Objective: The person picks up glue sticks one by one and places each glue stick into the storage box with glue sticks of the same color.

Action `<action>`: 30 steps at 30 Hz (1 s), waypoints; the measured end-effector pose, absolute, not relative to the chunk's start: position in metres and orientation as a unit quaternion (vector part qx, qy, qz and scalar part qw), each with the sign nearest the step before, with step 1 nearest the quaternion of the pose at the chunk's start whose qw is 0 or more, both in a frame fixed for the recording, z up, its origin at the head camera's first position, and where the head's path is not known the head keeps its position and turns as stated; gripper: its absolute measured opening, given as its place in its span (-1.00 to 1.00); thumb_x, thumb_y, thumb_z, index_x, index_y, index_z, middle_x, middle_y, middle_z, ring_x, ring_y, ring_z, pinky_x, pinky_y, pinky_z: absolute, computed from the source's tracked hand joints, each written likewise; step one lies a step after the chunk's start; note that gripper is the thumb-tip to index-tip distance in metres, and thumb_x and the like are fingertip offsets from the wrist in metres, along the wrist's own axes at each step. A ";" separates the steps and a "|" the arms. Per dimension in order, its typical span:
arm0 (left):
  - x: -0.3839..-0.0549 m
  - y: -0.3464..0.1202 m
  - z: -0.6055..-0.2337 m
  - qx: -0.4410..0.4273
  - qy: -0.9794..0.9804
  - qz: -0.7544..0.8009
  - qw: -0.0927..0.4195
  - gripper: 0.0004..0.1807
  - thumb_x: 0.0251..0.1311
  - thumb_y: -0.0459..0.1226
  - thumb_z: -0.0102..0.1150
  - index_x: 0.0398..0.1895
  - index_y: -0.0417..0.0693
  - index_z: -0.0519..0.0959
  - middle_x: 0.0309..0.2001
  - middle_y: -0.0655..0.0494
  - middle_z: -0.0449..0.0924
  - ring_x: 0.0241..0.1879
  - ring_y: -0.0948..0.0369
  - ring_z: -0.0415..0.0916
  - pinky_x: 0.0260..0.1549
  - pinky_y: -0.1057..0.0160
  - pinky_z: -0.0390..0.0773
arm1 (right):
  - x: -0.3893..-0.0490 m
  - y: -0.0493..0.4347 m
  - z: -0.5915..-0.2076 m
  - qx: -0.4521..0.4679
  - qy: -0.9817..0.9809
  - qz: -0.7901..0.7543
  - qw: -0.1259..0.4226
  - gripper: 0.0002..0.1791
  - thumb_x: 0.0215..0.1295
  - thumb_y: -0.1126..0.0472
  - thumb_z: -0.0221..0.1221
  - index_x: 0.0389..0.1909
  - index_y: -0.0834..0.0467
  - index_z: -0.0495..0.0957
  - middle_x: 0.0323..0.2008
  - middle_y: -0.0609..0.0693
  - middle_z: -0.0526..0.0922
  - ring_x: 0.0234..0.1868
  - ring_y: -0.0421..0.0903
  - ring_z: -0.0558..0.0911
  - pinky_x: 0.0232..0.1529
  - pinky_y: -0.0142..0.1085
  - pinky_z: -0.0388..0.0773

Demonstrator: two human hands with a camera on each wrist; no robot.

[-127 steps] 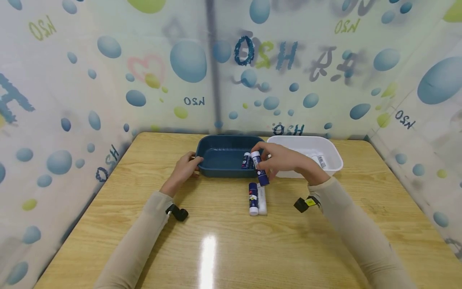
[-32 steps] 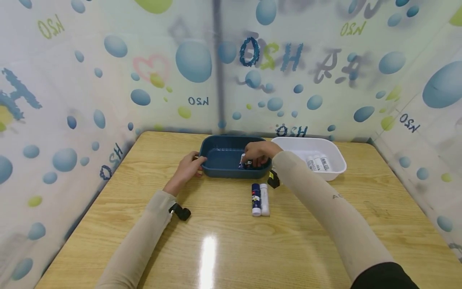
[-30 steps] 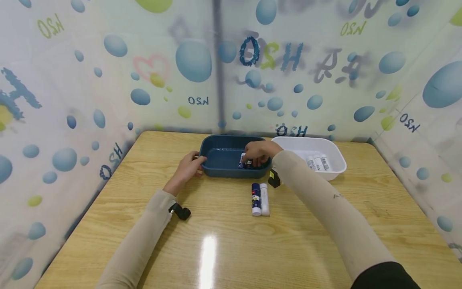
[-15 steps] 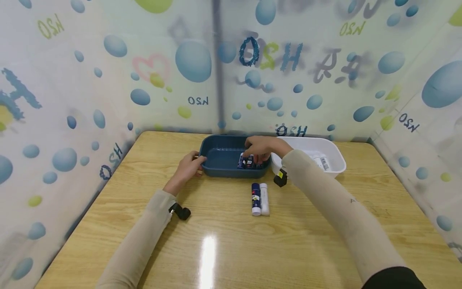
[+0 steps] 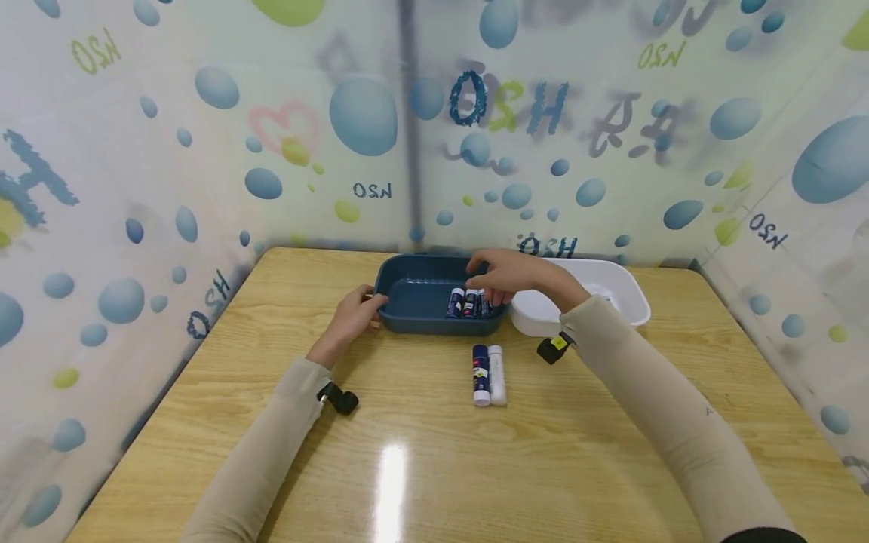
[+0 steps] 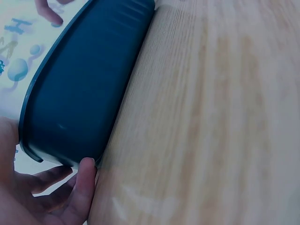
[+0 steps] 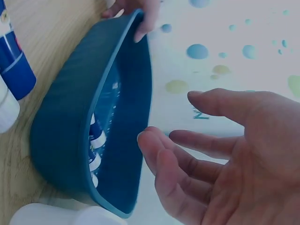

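With the thumb over its rim, my left hand [image 5: 348, 318] grips the left end of a dark blue bin [image 5: 434, 326]; the fingers lie along the outside of that end in the left wrist view. Three navy glue sticks [image 5: 471, 305] with white ends lie side by side in the bin's right part. Over its right end hovers my right hand [image 5: 512, 273], loosely spread and holding nothing in the right wrist view. On the table in front lie a navy glue stick [image 5: 481, 375] and a white glue stick [image 5: 498, 375], side by side.
A white bin [image 5: 536, 317] stands right of the blue one, partly behind my right wrist. White pieces in it are mostly covered by the arm. The wooden table [image 5: 305, 467] meets a printed curtain [image 5: 299, 219] at the back.
My right hand set a navy glue stick in the blue bin, let go, and has risen and shifted right. Three sticks now show there. My left hand stays on the bin's end.
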State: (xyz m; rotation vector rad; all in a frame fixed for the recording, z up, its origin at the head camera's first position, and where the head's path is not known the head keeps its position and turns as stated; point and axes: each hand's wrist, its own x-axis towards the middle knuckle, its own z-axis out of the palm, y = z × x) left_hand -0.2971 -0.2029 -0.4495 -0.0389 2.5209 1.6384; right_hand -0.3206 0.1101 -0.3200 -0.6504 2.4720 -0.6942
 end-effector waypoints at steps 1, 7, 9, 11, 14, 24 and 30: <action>-0.297 -0.203 -0.450 -0.013 0.837 0.544 0.067 -0.40 0.53 -0.04 -0.05 0.46 -0.21 0.33 0.14 -0.25 0.53 -0.15 0.10 0.58 -0.31 0.23 0.76 | -0.317 0.112 -0.319 -0.240 0.904 -0.260 0.241 -0.42 0.56 -0.03 0.09 0.45 0.16 0.34 -0.19 0.24 0.72 -0.24 0.18 0.74 -0.18 -0.01 0.74; -0.298 -0.204 -0.451 -0.017 0.836 0.544 0.068 -0.38 0.53 -0.02 -0.04 0.48 -0.20 0.31 0.16 -0.25 0.53 -0.13 0.07 0.57 -0.30 0.22 0.76 | -0.297 0.122 -0.316 -0.244 0.898 -0.289 0.224 -0.51 0.56 0.00 0.11 0.37 0.11 0.41 -0.24 0.16 0.70 -0.32 0.09 0.72 -0.16 0.04 0.73; -0.298 -0.204 -0.451 -0.020 0.835 0.545 0.069 -0.37 0.53 -0.02 -0.04 0.49 -0.20 0.30 0.16 -0.25 0.52 -0.13 0.07 0.57 -0.30 0.22 0.76 | -0.290 0.126 -0.317 -0.243 0.897 -0.296 0.219 -0.53 0.56 0.00 0.12 0.36 0.10 0.42 -0.26 0.13 0.70 -0.36 0.01 0.71 -0.17 0.02 0.74; -0.298 -0.203 -0.451 -0.019 0.836 0.544 0.070 -0.36 0.53 -0.02 -0.04 0.50 -0.20 0.29 0.18 -0.25 0.52 -0.13 0.08 0.57 -0.30 0.23 0.75 | -0.282 0.129 -0.319 -0.243 0.895 -0.304 0.217 -0.54 0.56 0.01 0.11 0.35 0.10 0.43 -0.26 0.15 0.70 -0.38 -0.04 0.70 -0.20 -0.02 0.75; -0.298 -0.202 -0.450 -0.020 0.836 0.545 0.069 -0.37 0.52 -0.01 -0.04 0.49 -0.19 0.30 0.17 -0.24 0.53 -0.13 0.08 0.57 -0.31 0.23 0.75 | -0.273 0.133 -0.325 -0.243 0.890 -0.316 0.220 -0.56 0.56 0.04 0.13 0.34 0.11 0.44 -0.24 0.20 0.70 -0.41 -0.05 0.68 -0.29 -0.13 0.74; -0.296 -0.201 -0.449 -0.019 0.836 0.543 0.073 -0.38 0.53 -0.02 -0.04 0.49 -0.18 0.31 0.17 -0.24 0.52 -0.12 0.07 0.57 -0.31 0.23 0.75 | -0.251 0.148 -0.357 -0.240 0.875 -0.341 0.245 -0.54 0.54 0.05 0.15 0.31 0.20 0.46 -0.24 0.23 0.69 -0.27 0.18 0.69 -0.30 -0.20 0.70; -0.297 -0.202 -0.449 -0.021 0.835 0.545 0.069 -0.37 0.52 -0.01 -0.03 0.49 -0.18 0.31 0.18 -0.23 0.53 -0.12 0.07 0.58 -0.31 0.23 0.75 | -0.245 0.155 -0.375 -0.227 0.885 -0.318 0.254 -0.50 0.52 0.03 0.17 0.31 0.24 0.45 -0.18 0.21 0.71 -0.31 -0.02 0.68 -0.28 -0.24 0.70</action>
